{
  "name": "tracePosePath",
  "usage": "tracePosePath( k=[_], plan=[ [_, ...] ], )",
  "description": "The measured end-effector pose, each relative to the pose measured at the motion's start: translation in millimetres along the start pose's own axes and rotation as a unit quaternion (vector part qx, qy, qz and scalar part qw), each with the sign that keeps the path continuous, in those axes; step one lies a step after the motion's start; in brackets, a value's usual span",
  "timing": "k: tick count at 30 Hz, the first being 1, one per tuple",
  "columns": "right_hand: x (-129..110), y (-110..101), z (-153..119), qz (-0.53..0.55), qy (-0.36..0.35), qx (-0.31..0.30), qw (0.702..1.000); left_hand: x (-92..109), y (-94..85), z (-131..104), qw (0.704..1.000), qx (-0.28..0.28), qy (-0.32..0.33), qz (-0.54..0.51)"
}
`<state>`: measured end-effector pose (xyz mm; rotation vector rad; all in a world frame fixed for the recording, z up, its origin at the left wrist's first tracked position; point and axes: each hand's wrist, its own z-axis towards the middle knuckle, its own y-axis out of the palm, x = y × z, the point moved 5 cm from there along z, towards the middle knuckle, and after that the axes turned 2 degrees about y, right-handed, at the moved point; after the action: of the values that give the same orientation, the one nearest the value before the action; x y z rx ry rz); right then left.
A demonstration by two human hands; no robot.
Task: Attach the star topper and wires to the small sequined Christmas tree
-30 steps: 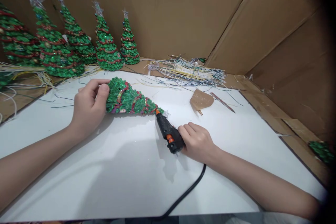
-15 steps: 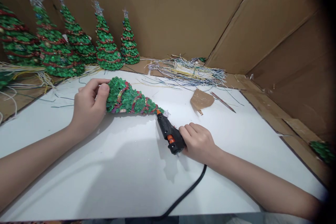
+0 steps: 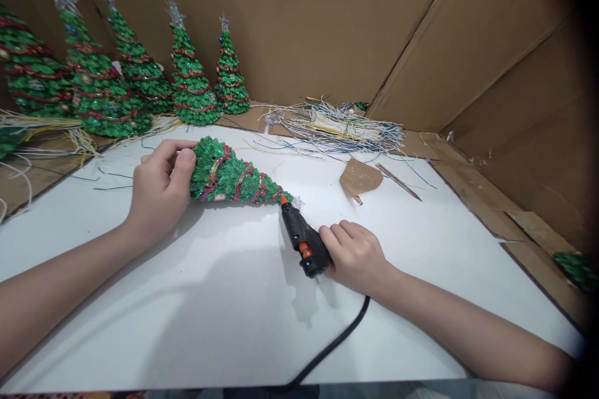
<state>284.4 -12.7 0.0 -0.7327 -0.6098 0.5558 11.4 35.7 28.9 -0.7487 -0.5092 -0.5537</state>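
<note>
My left hand (image 3: 163,190) is closed around the wide base of a small green Christmas tree (image 3: 236,177), which lies on its side with its tip pointing right. Red garlands wind around the tree, and a clear star (image 3: 298,202) sits at its tip. In my right hand (image 3: 358,255) is a black glue gun (image 3: 299,230) with an orange nozzle. The nozzle is at the tree just below the star; whether it touches cannot be made out. My right fingers wrap the handle, and a black cord (image 3: 334,346) runs from it toward the front edge.
Several decorated trees (image 3: 194,90) stand at the back left. A bundle of thin wires (image 3: 346,128) lies along the back, near a torn cardboard piece (image 3: 359,179) and a thin pointed stick (image 3: 399,182). Cardboard walls (image 3: 304,25) enclose the white tabletop (image 3: 210,318).
Almost nothing differs. Both hands, the tree and the glue gun hold the same positions, with only a very slight shift of the whole view.
</note>
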Motion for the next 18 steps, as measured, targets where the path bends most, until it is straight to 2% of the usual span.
tracePosePath(
  k=[18],
  plan=[
    [-1.1,0.6,-2.7,-0.005,0.004,-0.007,1.0,2.8,0.0,-1.0,1.0,-0.004,-0.001,-0.008]
  ],
)
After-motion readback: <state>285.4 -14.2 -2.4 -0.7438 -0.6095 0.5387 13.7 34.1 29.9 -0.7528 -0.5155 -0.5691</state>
